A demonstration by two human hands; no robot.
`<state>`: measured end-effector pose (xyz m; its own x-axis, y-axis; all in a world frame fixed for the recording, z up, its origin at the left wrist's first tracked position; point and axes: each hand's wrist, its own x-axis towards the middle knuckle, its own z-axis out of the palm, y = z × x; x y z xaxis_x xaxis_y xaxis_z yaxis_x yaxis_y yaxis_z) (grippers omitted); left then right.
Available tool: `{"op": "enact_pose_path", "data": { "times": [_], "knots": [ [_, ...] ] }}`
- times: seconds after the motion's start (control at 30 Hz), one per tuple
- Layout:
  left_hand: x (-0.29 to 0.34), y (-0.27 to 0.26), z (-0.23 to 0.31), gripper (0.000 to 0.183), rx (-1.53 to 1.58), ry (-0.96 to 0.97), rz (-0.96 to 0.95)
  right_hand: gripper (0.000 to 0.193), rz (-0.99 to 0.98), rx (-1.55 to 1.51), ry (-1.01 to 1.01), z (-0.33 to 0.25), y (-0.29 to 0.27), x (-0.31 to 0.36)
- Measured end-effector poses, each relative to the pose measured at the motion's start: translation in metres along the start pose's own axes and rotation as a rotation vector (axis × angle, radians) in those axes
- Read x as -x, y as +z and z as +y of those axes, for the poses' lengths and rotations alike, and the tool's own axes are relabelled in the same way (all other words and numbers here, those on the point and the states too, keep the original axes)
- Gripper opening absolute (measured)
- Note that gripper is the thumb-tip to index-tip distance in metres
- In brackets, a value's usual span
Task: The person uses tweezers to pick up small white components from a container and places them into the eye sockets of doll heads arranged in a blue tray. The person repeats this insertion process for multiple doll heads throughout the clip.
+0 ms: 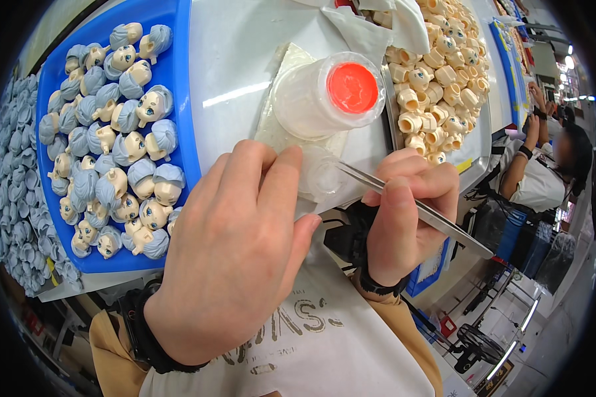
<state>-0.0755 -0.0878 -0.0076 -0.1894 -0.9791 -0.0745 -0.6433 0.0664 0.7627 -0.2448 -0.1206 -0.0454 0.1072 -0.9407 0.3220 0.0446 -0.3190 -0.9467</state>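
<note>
My left hand is curled at the left side of a small translucent cup, its index finger and thumb at the cup's edge; the other fingertips are hidden. My right hand pinches a pair of metal tweezers, whose tips point at that small cup. Whether anything sits between the tips is too small to tell. Just beyond stands a larger translucent container, topped by a round dish of bright red-orange material. Both rest on or beside a pale slab.
A blue tray of doll heads with blue-grey hair stands at left, with loose blue-grey hair pieces beyond it. At right, a tray holds many cream doll face parts. White cloth lies at the back. A co-worker sits far right.
</note>
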Motion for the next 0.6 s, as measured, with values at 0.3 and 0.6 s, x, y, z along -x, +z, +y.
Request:
{"op": "enact_pose_path", "data": {
  "times": [0.3, 0.6],
  "knots": [
    [-0.0001, -0.0004, 0.0005, 0.046, 0.0, -0.008, -0.001, 0.015, -0.004, -0.044, 0.022, 0.0004, 0.0042, -0.0012],
    [-0.0004, -0.0002, 0.0005, 0.045, 0.005, -0.005, 0.001, 0.018, -0.087, 0.019, -0.038, 0.0018, -0.0006, -0.0015]
  ]
}}
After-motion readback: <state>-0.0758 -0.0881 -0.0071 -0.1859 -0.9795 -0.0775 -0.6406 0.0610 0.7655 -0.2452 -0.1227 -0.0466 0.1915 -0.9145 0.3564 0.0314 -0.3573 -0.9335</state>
